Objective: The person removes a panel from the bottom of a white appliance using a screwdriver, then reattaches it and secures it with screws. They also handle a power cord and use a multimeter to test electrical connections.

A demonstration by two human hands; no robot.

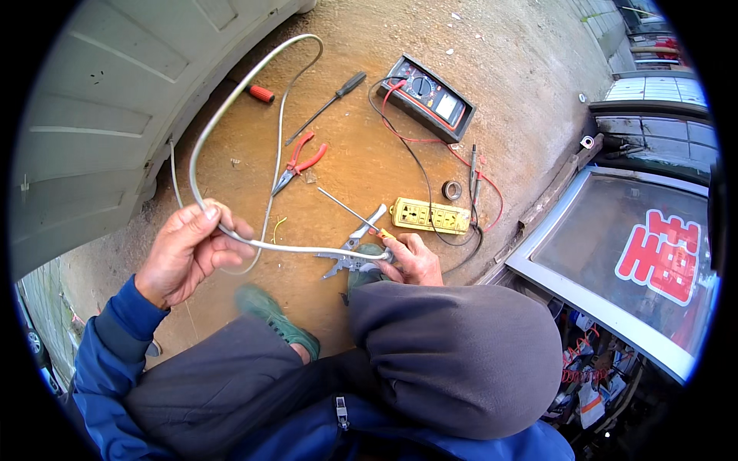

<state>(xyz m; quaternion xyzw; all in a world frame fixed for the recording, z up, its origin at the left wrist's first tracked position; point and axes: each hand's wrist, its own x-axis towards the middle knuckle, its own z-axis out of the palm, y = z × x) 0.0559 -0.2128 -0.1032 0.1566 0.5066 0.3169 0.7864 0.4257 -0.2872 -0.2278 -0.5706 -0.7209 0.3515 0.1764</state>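
Observation:
A white cable [296, 248] stretches between my hands and loops up over the ground ahead. My left hand [192, 250] is closed around it with thumb and fingers, a little blurred. Its other end lies in my closed right hand [415, 263], which also grips a thin screwdriver [350, 210] with a red and yellow handle, the shaft pointing up and left. Below the cable, by my right shoe, is a grey wire stripper [337, 265], partly hidden. Red-handled pliers [296, 165] lie on the ground beyond, beside the cable loop.
A yellow power strip [430, 216] lies right of the pliers, near a roll of dark tape [452, 190]. Farther off are a multimeter [430, 98] with red and black leads and a dark screwdriver [327, 107]. A pale panel [115, 92] rises at left; a glass-topped frame [615, 246] stands right.

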